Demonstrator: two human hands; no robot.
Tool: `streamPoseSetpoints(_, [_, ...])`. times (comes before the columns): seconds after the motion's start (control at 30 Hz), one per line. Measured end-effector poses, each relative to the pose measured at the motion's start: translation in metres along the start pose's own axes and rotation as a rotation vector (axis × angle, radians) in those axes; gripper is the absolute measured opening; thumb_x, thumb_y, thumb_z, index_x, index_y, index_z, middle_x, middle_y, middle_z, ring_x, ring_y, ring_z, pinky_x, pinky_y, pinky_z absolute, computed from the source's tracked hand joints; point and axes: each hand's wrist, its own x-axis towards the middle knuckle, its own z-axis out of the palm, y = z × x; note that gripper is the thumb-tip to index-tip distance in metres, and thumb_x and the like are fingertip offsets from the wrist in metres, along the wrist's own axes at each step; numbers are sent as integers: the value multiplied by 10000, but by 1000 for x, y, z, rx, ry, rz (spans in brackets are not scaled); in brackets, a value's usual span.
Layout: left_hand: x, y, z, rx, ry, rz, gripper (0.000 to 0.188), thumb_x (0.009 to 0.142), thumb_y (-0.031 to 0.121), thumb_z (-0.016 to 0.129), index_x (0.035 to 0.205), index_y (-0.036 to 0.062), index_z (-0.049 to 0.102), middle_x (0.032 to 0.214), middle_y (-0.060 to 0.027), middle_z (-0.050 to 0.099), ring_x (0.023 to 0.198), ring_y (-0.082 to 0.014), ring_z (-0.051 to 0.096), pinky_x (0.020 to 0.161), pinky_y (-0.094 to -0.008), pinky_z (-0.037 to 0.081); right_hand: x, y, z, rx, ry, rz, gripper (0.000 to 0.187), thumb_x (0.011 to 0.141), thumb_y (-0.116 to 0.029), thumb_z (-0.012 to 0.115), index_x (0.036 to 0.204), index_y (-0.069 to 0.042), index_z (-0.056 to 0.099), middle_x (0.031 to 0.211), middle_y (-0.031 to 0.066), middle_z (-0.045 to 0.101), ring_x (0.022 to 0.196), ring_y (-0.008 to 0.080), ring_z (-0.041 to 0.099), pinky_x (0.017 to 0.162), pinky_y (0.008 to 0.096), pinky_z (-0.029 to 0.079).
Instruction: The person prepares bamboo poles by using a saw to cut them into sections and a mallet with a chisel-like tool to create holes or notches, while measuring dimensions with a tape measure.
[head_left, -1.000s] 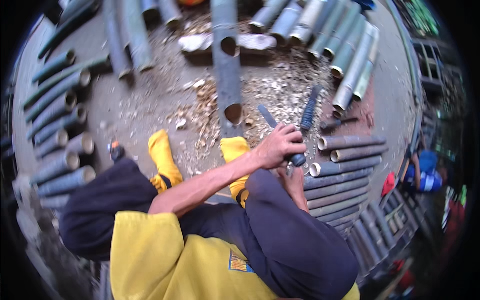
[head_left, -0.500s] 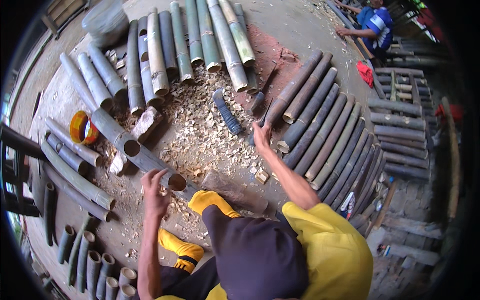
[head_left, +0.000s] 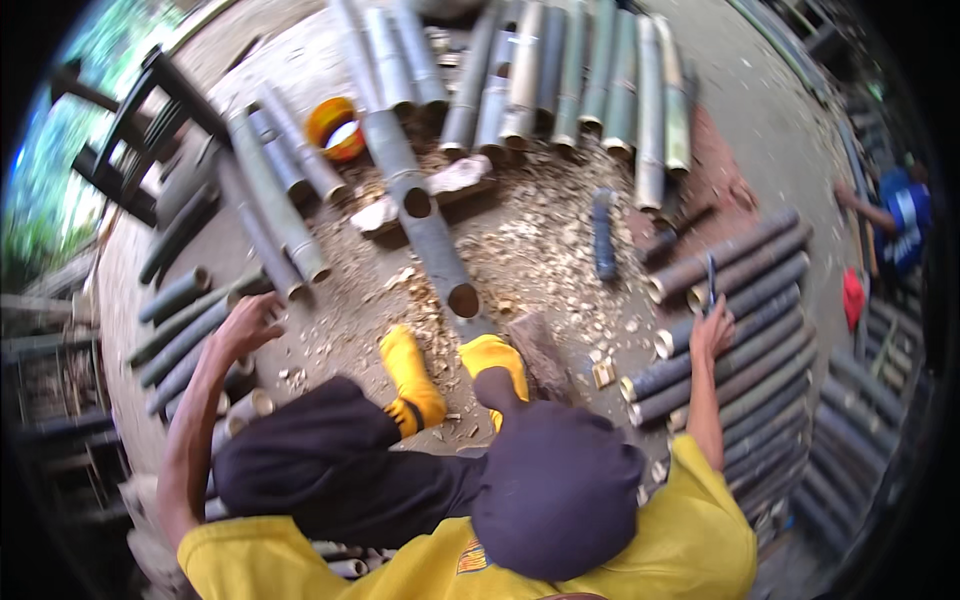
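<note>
My right hand (head_left: 712,332) is closed around a narrow dark knife (head_left: 712,278), held upright over the row of bamboo tubes (head_left: 745,345) on the right. My left hand (head_left: 248,325) is raised on the left with its fingers apart and holds nothing. It is nearest to the short bamboo tubes (head_left: 185,335). Between my hands lies a long grey bamboo tube (head_left: 432,250) with two openings cut into it. My yellow-socked foot (head_left: 492,360) is at its near end; the other foot (head_left: 412,380) stands beside it.
Pale wood chips (head_left: 555,225) cover the ground. A blue-wrapped tool (head_left: 604,235) and another dark knife (head_left: 675,232) lie there. A wood block (head_left: 540,358) sits by my foot. An orange-yellow ring (head_left: 336,128) is at the far left. Another person (head_left: 902,215) is at the far right.
The view has turned, so the scene has shifted. My left hand has moved out to the left, away from the cut tube. My right hand has moved right with the knife, over the tube row.
</note>
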Motion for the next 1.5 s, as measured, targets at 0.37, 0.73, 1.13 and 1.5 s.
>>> streamPoseSetpoints(0.37, [152,100,197,-1432,-198,-278,912,690,397,789,1392,130,272,1273,-152,463,1124,-281,510,854,-509,458,-133,-90,10,402,-329,-614,426,844,-104,585,1238,3,464,1052,164,551,934,268,552,758,435,481])
streamPoseSetpoints(0.73, [179,195,157,-2213,292,168,194,699,178,667,835,40,647,796,-49,653,750,-142,614,748,-269,491,-45,-97,-79,826,-735,-234,409,859,-91,578,1233,24,457,1017,140,568,832,216,589,664,379,520])
streamPoseSetpoints(1.13, [68,190,67,-2388,-6,1074,505,789,261,642,1213,14,523,1181,-110,588,1131,-264,531,1003,-490,374,9,-188,-179,1531,-667,-290,324,874,-244,565,1060,21,584,1085,144,601,1008,258,578,917,384,449])
streamPoseSetpoints(1.5, [39,175,163,-3085,229,249,726,675,376,786,1247,64,466,1239,-129,526,1151,-291,490,1064,-474,335,-13,-301,-353,582,98,-1933,287,897,-187,488,1075,38,503,1060,245,543,907,389,567,781,513,479])
